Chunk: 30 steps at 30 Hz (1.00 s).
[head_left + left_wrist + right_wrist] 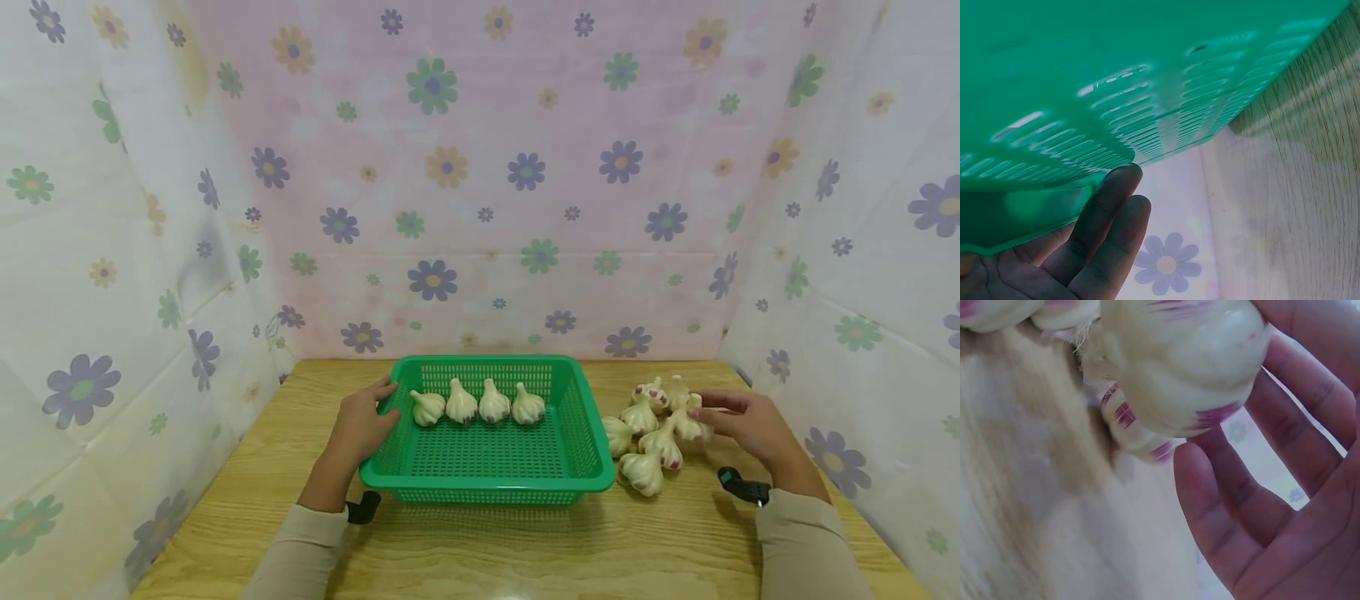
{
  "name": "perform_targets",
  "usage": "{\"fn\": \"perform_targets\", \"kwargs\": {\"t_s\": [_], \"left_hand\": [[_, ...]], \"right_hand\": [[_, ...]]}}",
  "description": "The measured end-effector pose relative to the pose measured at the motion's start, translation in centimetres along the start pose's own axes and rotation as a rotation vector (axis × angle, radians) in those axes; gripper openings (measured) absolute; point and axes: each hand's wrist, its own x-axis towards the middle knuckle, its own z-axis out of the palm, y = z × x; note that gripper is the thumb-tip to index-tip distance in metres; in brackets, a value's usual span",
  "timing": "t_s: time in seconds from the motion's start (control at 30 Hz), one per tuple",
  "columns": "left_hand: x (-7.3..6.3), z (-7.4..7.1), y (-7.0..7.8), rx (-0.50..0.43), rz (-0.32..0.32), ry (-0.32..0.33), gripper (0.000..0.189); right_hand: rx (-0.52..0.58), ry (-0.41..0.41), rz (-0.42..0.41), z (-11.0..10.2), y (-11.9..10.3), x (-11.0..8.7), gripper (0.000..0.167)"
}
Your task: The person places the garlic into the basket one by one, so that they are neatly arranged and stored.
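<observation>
A green slotted plastic basket [491,483] stands on the table, with several white garlic bulbs [461,406] in a row across its rear half. My left hand [360,421] grips its left rim, thumb over the inside edge; in the left wrist view, the fingers [1107,215] lie under the rim along the slotted wall. To the right of the basket is a loose heap of garlic bulbs [641,473], some with purple marks. At the heap's right side my right hand [750,421] pinches one garlic bulb [1191,369] between thumb and fingers.
The wood-grain table [480,558] runs under everything. A flower-printed cloth [487,183] encloses the back and both sides. Black wrist mounts [742,485] sit at both wrists. The heap lies close against the basket's right edge.
</observation>
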Motion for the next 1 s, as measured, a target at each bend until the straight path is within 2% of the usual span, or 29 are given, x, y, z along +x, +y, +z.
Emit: {"fn": "perform_targets", "kwargs": {"t_s": [0.43,0.77,1.0], "left_hand": [[0.0,-0.2,0.3,-0.008,-0.002,0.001,0.054],[-0.2,-0.3,0.2,-0.008,-0.016,0.009,0.054],[-0.2,-0.2,0.2,-0.018,-0.006,0.002,0.054]], "right_hand": [[-0.025,0.067,-0.004,-0.3,-3.0,0.4,0.072],[-0.047,0.117,-0.122,0.2,-6.7,0.5,0.054],[-0.088,0.116,-0.202,0.4,-9.2,1.4,0.044]]}}
